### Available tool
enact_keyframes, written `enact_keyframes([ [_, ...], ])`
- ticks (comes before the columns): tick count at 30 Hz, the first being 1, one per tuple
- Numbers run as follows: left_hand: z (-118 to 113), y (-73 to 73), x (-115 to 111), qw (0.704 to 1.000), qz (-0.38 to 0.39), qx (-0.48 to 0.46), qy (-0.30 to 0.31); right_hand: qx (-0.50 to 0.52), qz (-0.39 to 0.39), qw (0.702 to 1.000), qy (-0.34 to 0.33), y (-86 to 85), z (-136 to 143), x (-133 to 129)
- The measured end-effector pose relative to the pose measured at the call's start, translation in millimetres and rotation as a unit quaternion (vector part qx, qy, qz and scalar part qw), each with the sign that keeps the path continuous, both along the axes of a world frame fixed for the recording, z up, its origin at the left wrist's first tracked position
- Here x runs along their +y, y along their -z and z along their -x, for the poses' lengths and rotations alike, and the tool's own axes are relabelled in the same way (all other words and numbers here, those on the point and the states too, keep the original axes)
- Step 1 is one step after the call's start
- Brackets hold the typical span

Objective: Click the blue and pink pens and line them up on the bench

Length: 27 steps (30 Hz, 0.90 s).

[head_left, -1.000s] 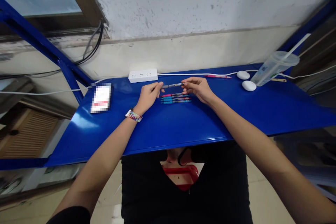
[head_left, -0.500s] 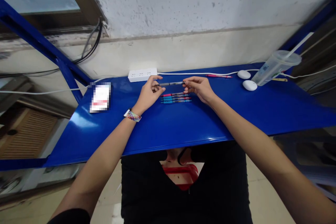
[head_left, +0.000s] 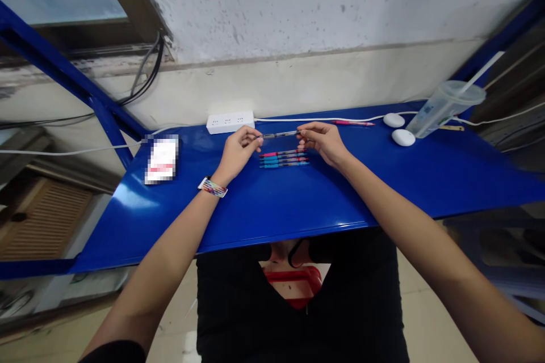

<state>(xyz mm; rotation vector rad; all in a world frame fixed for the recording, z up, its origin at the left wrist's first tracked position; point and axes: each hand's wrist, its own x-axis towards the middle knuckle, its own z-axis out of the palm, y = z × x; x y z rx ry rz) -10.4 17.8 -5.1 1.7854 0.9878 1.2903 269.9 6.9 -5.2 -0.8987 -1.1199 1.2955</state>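
Observation:
Between my two hands a dark grey and clear pen (head_left: pixel 279 134) is held sideways by its ends. My left hand (head_left: pixel 240 148) pinches the grey end, with a patterned band round that wrist. The thumb and fingers of my right hand (head_left: pixel 322 142) are closed on the other end. Just on my side of the held pen lies a row of several pens (head_left: pixel 284 159), side by side on the blue table (head_left: pixel 298 204). One has a pink grip and the others blue grips. My right fingertips hover close to the right ends of the row.
A white power strip (head_left: pixel 230 122) stands against the wall, its cable running right. Along the back lies a pink pen (head_left: pixel 353 122). Two white rounded objects (head_left: pixel 403 137) sit beside a tilted clear cup (head_left: pixel 445 108) with a straw. A blurred-out white item (head_left: pixel 162 160) is at left.
My left fingers have curled in and closed on the pen's left end. The pen stays in nearly the same place, and my right hand has hardly moved.

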Motion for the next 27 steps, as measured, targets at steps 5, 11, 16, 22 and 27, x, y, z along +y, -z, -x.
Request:
enact_keyframes([
  [5, 3, -1.0, 1, 0.998, -0.004, 0.059, -0.036, 0.003, -0.001, 1.0, -0.007, -1.1, -2, 0],
  [11, 4, 4.8, 9, 0.999, 0.001, -0.022, -0.041, 0.023, 0.021, 0.999, -0.016, -2.9, -4, 2],
  [16, 6, 5.8, 11, 0.997, 0.006, -0.057, -0.061, 0.048, 0.039, 0.998, 0.0, -4.1, -7, 5],
  [22, 8, 3.9, 10, 0.996, 0.004, -0.061, -0.067, 0.072, 0.056, 0.996, 0.02, -3.4, -10, 8],
  [27, 8, 4.8, 10, 0.996, -0.002, -0.055, -0.067, 0.067, 0.05, 0.996, 0.032, -4.2, -10, 8],
])
